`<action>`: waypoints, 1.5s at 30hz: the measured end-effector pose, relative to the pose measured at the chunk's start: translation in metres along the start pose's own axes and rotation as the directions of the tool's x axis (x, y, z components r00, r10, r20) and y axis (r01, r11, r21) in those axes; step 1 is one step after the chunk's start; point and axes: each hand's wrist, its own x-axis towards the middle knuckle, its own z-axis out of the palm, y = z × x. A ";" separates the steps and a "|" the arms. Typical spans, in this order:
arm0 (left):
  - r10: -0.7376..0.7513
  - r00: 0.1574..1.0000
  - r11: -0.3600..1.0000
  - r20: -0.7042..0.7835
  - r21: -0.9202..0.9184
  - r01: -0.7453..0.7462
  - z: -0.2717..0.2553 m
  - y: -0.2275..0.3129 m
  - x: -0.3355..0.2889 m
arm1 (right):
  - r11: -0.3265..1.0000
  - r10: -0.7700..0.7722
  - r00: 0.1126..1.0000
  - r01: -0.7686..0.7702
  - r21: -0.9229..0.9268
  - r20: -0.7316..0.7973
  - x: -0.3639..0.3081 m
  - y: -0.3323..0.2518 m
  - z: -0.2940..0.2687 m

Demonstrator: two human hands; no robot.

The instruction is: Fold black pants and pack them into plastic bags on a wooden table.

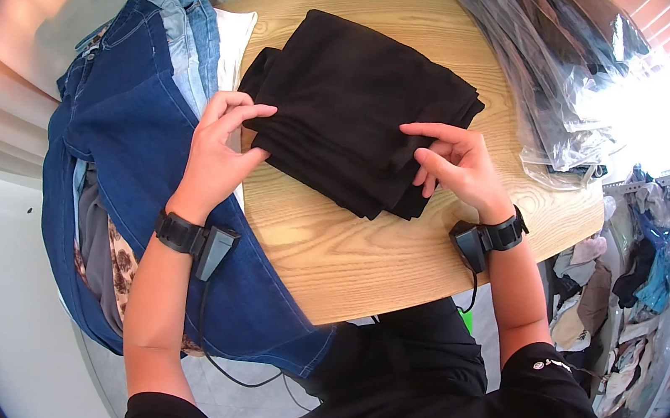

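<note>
Left hand (219, 143) and right hand (465, 171) apparently touch folded black cloth (360, 85).

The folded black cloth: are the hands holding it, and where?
The left hand touches the left edge of the black cloth, the right hand its right side; whether either grips it cannot be told.

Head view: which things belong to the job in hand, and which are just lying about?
In the job, it seems:
- folded black cloth
- left hand, at its left side
- right hand, at its right
- table beneath

Apparently just lying about:
- jeans
- white cloth
- bagged clothes
</note>
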 end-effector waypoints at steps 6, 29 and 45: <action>-0.325 0.920 0.844 0.220 -0.370 0.387 0.004 -0.004 -0.003 | 0.997 0.077 0.991 -0.078 0.003 0.107 -0.001 -0.004 -0.005; -0.204 0.955 0.846 0.217 -0.452 0.284 -0.001 -0.004 -0.003 | 0.973 0.077 0.925 -0.151 0.173 0.372 0.003 0.003 -0.010; -0.227 0.955 0.870 0.193 -0.400 0.288 0.000 -0.004 -0.003 | 0.971 0.067 0.930 -0.145 0.191 0.361 0.004 0.005 -0.010</action>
